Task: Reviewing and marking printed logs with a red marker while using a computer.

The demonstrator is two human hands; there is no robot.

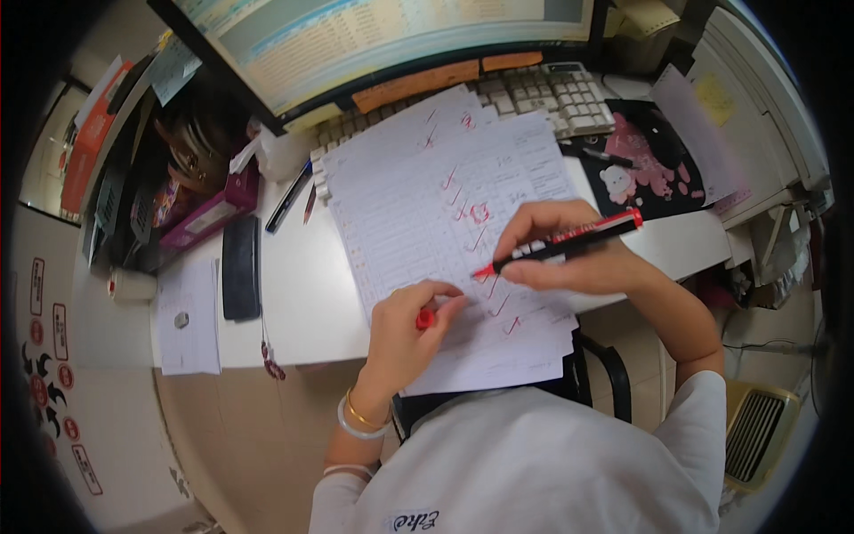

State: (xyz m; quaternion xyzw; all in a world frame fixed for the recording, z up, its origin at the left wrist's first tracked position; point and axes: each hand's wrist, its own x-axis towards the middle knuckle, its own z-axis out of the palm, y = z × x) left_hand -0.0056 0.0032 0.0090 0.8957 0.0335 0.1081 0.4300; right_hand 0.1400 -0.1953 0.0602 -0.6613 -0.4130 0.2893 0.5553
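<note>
My right hand (592, 258) grips a black marker with a red end (592, 233), its red tip low over the printed sheets. Between the thumb and fingers of my left hand (400, 334) is a small red cap (425, 319). That hand rests on the left lower part of the paper stack (391, 205). Red ticks run down the top sheet, along with a couple of red scribbled circles. Several sheets overlap unevenly, and their lower edges reach past the desk front. Whether the tip touches the paper I cannot tell.
A white keyboard (574, 100) lies partly under the sheets, below a monitor (400, 40). A dark mouse (656, 138) sits on a black and pink pad (689, 191). Leftward lie a pen (289, 198), a black case (240, 271) and a purple box (213, 214).
</note>
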